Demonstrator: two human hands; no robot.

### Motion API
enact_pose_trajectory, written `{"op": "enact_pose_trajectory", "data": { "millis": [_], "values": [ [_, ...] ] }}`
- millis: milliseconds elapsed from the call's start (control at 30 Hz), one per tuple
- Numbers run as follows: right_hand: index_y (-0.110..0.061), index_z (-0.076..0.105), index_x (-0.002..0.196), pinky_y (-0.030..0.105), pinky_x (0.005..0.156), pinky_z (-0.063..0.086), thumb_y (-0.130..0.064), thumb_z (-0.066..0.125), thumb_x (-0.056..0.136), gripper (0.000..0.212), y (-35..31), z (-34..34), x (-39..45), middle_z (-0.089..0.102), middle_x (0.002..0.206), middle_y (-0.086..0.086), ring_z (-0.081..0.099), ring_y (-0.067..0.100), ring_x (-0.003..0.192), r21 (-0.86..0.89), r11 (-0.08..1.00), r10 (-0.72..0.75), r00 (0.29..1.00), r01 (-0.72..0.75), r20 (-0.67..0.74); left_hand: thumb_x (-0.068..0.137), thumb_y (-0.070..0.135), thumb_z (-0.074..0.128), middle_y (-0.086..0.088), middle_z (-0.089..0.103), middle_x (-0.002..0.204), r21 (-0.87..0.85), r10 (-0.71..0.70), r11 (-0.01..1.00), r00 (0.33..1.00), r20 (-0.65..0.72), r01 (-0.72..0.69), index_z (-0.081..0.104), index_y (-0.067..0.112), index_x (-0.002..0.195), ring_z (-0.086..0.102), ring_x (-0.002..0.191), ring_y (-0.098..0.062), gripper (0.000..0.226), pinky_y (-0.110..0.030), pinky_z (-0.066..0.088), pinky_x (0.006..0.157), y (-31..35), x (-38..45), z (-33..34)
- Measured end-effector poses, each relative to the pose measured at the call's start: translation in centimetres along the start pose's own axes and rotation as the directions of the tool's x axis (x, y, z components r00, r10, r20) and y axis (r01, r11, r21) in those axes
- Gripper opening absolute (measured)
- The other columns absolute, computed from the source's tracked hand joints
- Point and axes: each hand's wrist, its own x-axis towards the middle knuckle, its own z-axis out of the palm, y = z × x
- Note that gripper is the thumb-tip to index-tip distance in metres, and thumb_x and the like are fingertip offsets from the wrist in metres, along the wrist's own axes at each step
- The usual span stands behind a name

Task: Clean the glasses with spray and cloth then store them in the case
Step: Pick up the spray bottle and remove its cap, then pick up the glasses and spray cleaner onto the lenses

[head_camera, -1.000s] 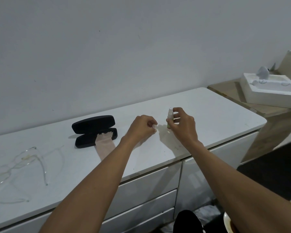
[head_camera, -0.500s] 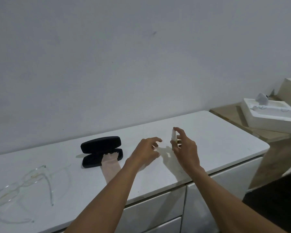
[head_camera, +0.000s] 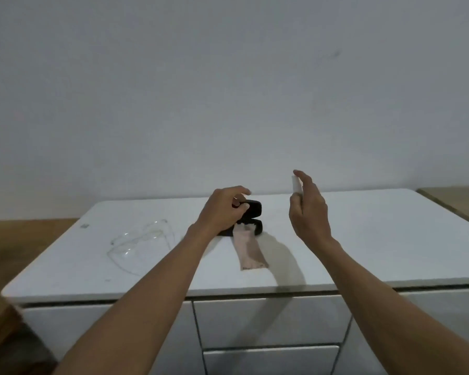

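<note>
Two bare hands w/ forearms reach over a smooth white cabinet top (head_camera: 363, 239). Right hand (head_camera: 309, 212) is raised, fingers curled round a small whitish spray bottle (head_camera: 296, 184); only its upper part pokes out past the fingers, rest hidden in the palm, nozzle too blurred to read. Left hand (head_camera: 222, 209) sits w/ fingers curled in front of the black glasses case (head_camera: 253, 209); can't tell if it grips anything or touches the case. Case is hard, oblong w/ rounded ends, lid up, left half hidden by that hand. Pinkish soft cloth (head_camera: 248, 251), a long strip, hangs out of the case toward the cabinet's front edge, just right of the left wrist. Clear-framed glasses (head_camera: 141, 239) lie well left of the left hand, thin transparent arms, outline faint vs the white top. Flat drawer fronts (head_camera: 268, 320) below the arms, cut off at bottom.
</note>
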Motion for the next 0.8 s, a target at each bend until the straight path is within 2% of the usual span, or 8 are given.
{"op": "enact_pose_trajectory", "data": {
  "millis": [167, 267, 400, 533, 633, 733, 800],
  "values": [
    [-0.032, 0.044, 0.145, 0.041, 0.083, 0.048, -0.021, 0.034, 0.091, 0.056, -4.1, 4.6, -0.9, 0.061, 0.092, 0.002, 0.057, 0.023, 0.084, 0.078, 0.996, -0.062, 0.991, 0.053, 0.119, 0.087, 0.021, 0.07, 0.01, 0.073, 0.093, 0.063, -0.065, 0.995, 0.982, -0.176, 0.077, 0.073, 0.03, 0.108, 0.07, 0.087, -0.009, 0.022, -0.034, 0.057, 0.084, -3.9, -4.4, -6.9],
    [-0.034, 0.042, 0.147, 0.038, 0.079, 0.049, -0.023, 0.037, 0.093, 0.055, -6.3, 7.1, -1.8, 0.055, 0.075, -0.005, 0.057, 0.022, 0.077, 0.127, 0.986, -0.127, 0.971, 0.103, 0.202, 0.089, 0.014, 0.066, 0.01, 0.074, 0.093, 0.113, -0.099, 0.984, 0.949, -0.299, 0.138, 0.074, 0.029, 0.107, 0.069, 0.089, -0.01, 0.024, -0.034, 0.056, 0.085, -6.7, -7.5, -10.6],
    [-0.03, 0.041, 0.151, 0.031, 0.078, 0.043, -0.014, 0.043, 0.097, 0.056, -8.2, 9.6, -2.4, 0.055, 0.075, -0.004, 0.057, 0.015, 0.077, 0.178, 0.974, -0.181, 0.95, 0.138, 0.256, 0.089, 0.0, 0.059, 0.005, 0.075, 0.104, 0.191, -0.141, 0.953, 0.9, -0.412, 0.237, 0.077, 0.025, 0.108, 0.067, 0.098, -0.017, 0.036, -0.041, 0.055, 0.092, -10.7, -11.7, -14.4],
    [-0.033, 0.041, 0.15, 0.026, 0.074, 0.041, -0.012, 0.043, 0.098, 0.056, -9.1, 11.7, -3.0, 0.057, 0.083, -0.004, 0.055, 0.009, 0.072, 0.217, 0.969, -0.181, 0.937, 0.118, 0.3, 0.084, -0.006, 0.064, 0.002, 0.072, 0.117, 0.231, -0.17, 0.933, 0.903, -0.396, 0.277, 0.076, 0.023, 0.111, 0.065, 0.108, -0.02, 0.041, -0.046, 0.052, 0.098, -14.4, -15.2, -16.6],
    [-0.034, 0.041, 0.148, 0.033, 0.078, 0.044, -0.016, 0.043, 0.096, 0.055, -9.3, 13.0, -3.3, 0.055, 0.089, -0.008, 0.054, 0.012, 0.075, 0.223, 0.968, -0.18, 0.931, 0.11, 0.318, 0.081, -0.006, 0.073, -0.001, 0.073, 0.115, 0.223, -0.201, 0.928, 0.904, -0.376, 0.299, 0.078, 0.02, 0.109, 0.066, 0.109, -0.022, 0.039, -0.042, 0.053, 0.097, -16.4, -16.5, -16.9],
    [-0.033, 0.043, 0.147, 0.038, 0.075, 0.051, -0.019, 0.041, 0.093, 0.055, -9.3, 14.0, -3.6, 0.053, 0.081, -0.015, 0.059, 0.018, 0.072, 0.226, 0.966, -0.195, 0.924, 0.124, 0.328, 0.078, -0.002, 0.081, -0.005, 0.074, 0.11, 0.209, -0.219, 0.926, 0.896, -0.385, 0.315, 0.08, 0.015, 0.106, 0.068, 0.103, -0.024, 0.034, -0.03, 0.049, 0.093, -17.5, -16.9, -16.6],
    [-0.029, 0.044, 0.147, 0.034, 0.073, 0.045, -0.018, 0.041, 0.093, 0.056, -9.1, 14.6, -3.6, 0.05, 0.075, -0.019, 0.056, 0.014, 0.069, 0.213, 0.967, -0.202, 0.925, 0.137, 0.322, 0.076, 0.0, 0.083, -0.006, 0.075, 0.11, 0.178, -0.221, 0.935, 0.898, -0.381, 0.306, 0.08, 0.014, 0.109, 0.069, 0.103, -0.023, 0.036, -0.029, 0.048, 0.093, -17.9, -16.7, -16.4]
  ]
}}
